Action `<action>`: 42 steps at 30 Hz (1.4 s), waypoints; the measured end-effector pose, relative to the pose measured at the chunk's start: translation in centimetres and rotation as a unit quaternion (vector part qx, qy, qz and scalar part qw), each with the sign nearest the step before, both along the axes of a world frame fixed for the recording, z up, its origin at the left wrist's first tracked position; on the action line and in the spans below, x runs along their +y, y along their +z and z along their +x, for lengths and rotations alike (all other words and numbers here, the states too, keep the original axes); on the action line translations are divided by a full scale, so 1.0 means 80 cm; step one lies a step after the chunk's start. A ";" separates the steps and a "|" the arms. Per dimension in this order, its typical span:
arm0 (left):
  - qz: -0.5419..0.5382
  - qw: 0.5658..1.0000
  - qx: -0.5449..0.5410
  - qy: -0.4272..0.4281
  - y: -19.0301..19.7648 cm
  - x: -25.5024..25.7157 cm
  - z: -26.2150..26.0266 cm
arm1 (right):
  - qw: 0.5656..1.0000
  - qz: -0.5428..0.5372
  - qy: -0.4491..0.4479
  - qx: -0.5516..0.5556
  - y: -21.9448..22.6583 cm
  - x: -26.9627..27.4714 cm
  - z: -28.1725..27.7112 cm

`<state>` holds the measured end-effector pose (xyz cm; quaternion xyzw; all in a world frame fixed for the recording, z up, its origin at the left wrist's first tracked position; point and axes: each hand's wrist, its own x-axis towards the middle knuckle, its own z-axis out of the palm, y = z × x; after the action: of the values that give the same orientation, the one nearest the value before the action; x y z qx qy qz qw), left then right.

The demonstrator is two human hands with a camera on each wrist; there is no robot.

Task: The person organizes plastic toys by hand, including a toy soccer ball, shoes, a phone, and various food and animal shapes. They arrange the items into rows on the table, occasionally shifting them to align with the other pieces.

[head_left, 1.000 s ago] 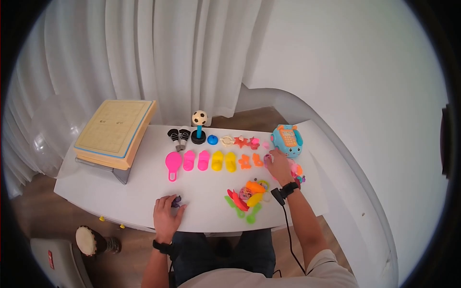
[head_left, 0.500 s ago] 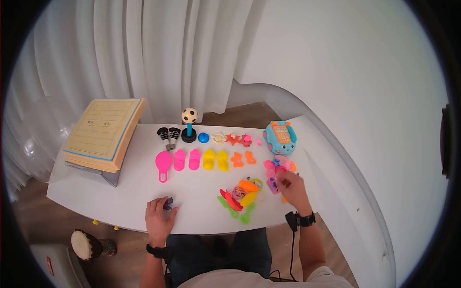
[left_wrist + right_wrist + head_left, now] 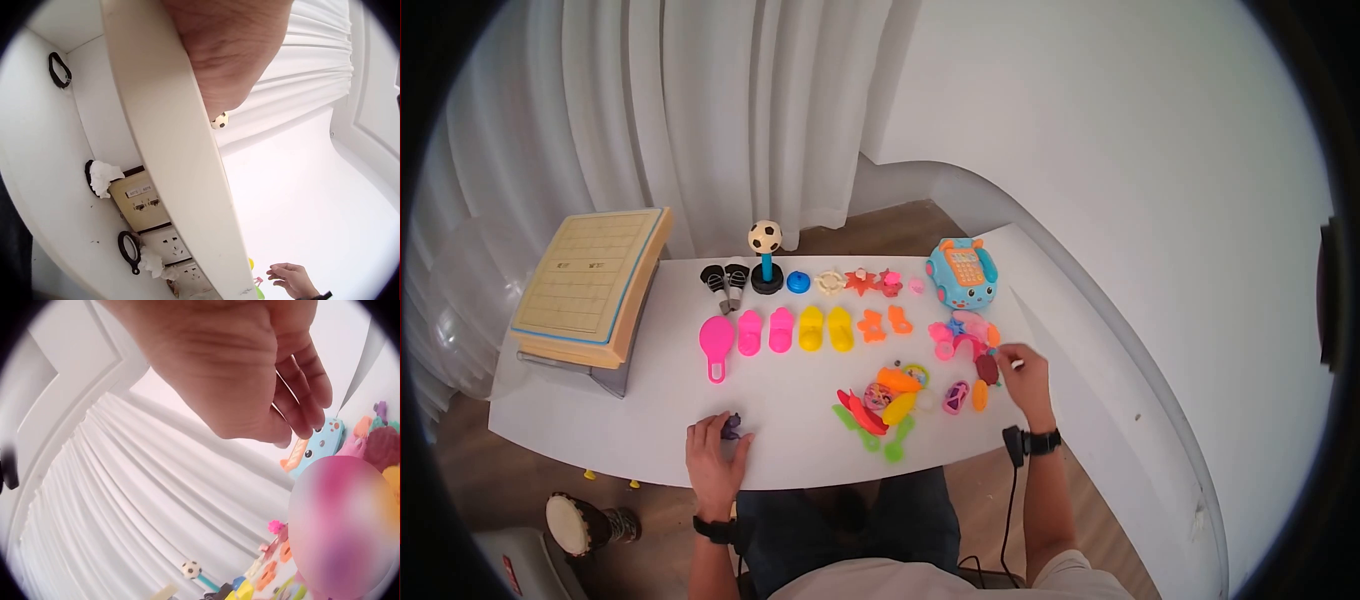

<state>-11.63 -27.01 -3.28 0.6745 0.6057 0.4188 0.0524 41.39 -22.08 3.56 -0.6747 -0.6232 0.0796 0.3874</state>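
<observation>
On the near left of the white table (image 3: 790, 400), my left hand (image 3: 715, 462) rests with its fingertips and thumb about a small dark purple toy (image 3: 731, 428). My right hand (image 3: 1028, 385) hovers at the table's right side, fingers loosely bent; the right wrist view shows nothing between them. Beside its fingertips lies a dark red piece (image 3: 987, 369), at the edge of a heap of pink, blue and orange toys (image 3: 968, 335). Left of this hand lie a purple-and-pink shoe-shaped toy (image 3: 956, 397) and an orange oval piece (image 3: 980, 395).
Pink slippers (image 3: 750, 333), yellow slippers (image 3: 811, 329) and a pink paddle (image 3: 717, 345) form a row. Behind stand a football on a post (image 3: 765, 238) and a toy phone (image 3: 963, 273). Mixed colourful toys (image 3: 880, 400) lie centre right; a boxed board (image 3: 590, 285) on a stand is at left.
My right hand moved from beside the phone toward the near right edge. The purple-and-pink toy and orange oval now lie apart from the heap. My left hand stays by the purple toy.
</observation>
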 end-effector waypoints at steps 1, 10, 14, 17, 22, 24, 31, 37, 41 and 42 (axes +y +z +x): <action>-0.001 1.000 0.002 0.001 -0.002 0.001 -0.001 | 1.000 0.015 -0.023 0.012 -0.010 0.015 0.016; -0.008 1.000 -0.016 -0.002 -0.003 0.001 -0.002 | 0.985 -0.039 0.007 -0.167 -0.042 0.076 -0.008; -0.006 1.000 -0.024 -0.007 0.003 0.000 -0.001 | 0.992 0.017 -0.017 -0.124 -0.054 0.066 -0.008; -0.008 1.000 -0.011 0.001 0.002 0.001 0.000 | 0.998 0.015 -0.005 -0.066 -0.051 0.041 -0.025; -0.004 1.000 -0.009 -0.004 -0.001 0.003 0.000 | 0.997 -0.060 0.048 -0.032 -0.027 0.020 -0.034; -0.004 1.000 -0.008 -0.002 0.000 0.001 -0.001 | 0.989 -0.131 0.060 0.020 -0.016 0.025 -0.002; -0.013 1.000 -0.014 -0.002 0.001 0.002 -0.002 | 0.989 -0.141 -0.008 -0.041 0.026 0.020 0.041; -0.006 1.000 0.006 -0.005 0.000 0.002 0.000 | 0.979 -0.200 0.042 -0.022 -0.007 -0.043 -0.017; -0.044 0.998 -0.021 -0.034 0.012 0.008 0.008 | 0.988 -0.154 0.011 -0.017 -0.018 -0.067 -0.038; -0.044 0.998 -0.020 -0.034 0.014 0.011 0.013 | 0.989 -0.142 -0.004 -0.028 -0.015 -0.072 -0.043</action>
<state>-10.57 -26.13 -2.13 0.6832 0.5994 0.4028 0.1083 37.98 -27.83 2.37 -0.7271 -0.6137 0.1470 0.2703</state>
